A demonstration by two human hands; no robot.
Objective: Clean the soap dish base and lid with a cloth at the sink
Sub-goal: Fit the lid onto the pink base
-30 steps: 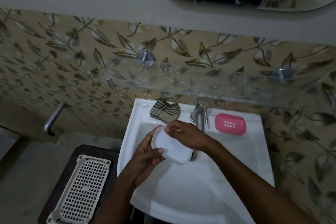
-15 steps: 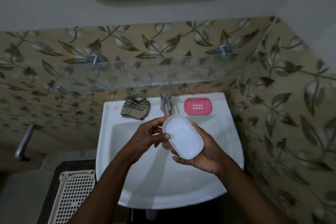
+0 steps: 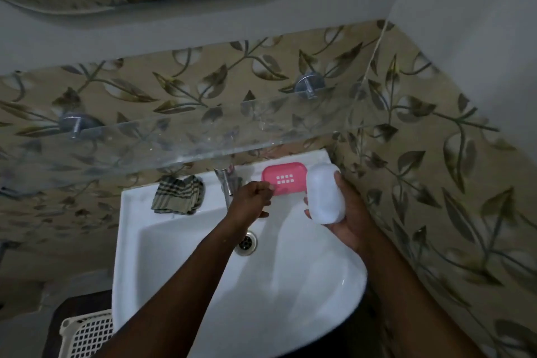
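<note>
Since half a second ago the left hand (image 3: 251,197) has let go of the white lid (image 3: 325,195). The cloth (image 3: 177,194) lies left of its curled fingers, which reach the pink base (image 3: 286,177), grip unclear; the right hand (image 3: 351,218) clasps the lid.

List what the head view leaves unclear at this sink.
- Head view: the left hand covers the tap's spout end; running water cannot be told.
- Its fingers curl at the pink base's edge; grip or mere touch is unclear.
- The right hand hides the white lid's palm-side face.
- The basket is cut off by the bottom edge.
</note>
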